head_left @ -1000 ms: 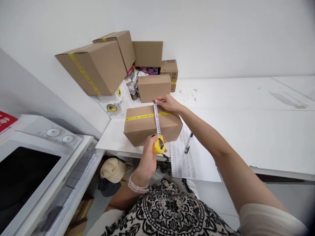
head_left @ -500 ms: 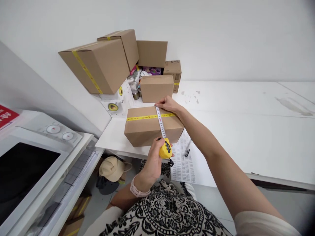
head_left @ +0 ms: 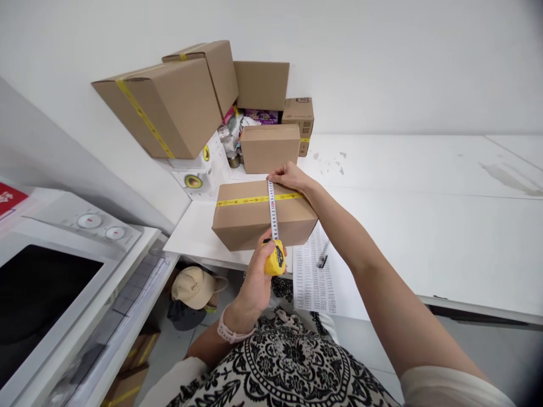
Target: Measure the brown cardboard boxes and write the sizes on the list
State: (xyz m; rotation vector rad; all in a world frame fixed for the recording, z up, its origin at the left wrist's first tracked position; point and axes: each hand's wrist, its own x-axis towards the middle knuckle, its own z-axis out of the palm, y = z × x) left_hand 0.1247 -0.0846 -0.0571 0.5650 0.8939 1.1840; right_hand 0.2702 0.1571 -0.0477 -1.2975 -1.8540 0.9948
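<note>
A brown cardboard box (head_left: 250, 223) with a strip of yellow tape across its top lies near the front edge of the white table. My left hand (head_left: 258, 265) is closed around a yellow tape measure (head_left: 275, 259), just in front of the box. Its white blade (head_left: 273, 212) runs out over the box top, crossing the yellow tape. At the far top edge of the box, my right hand (head_left: 291, 176) pinches the blade's end between thumb and fingers.
Stacked cartons (head_left: 186, 107) and a smaller upright box (head_left: 270, 148) stand behind. To the left is a microwave (head_left: 51, 282). A printed sheet (head_left: 311, 282) with a pen (head_left: 323, 257) lies right of the box. A beige cap (head_left: 194, 287) is below the table.
My left hand has shifted slightly left with the tape measure, so the blade now lies straighter across the box. My right hand stays at the far edge. The view has tilted a little.
</note>
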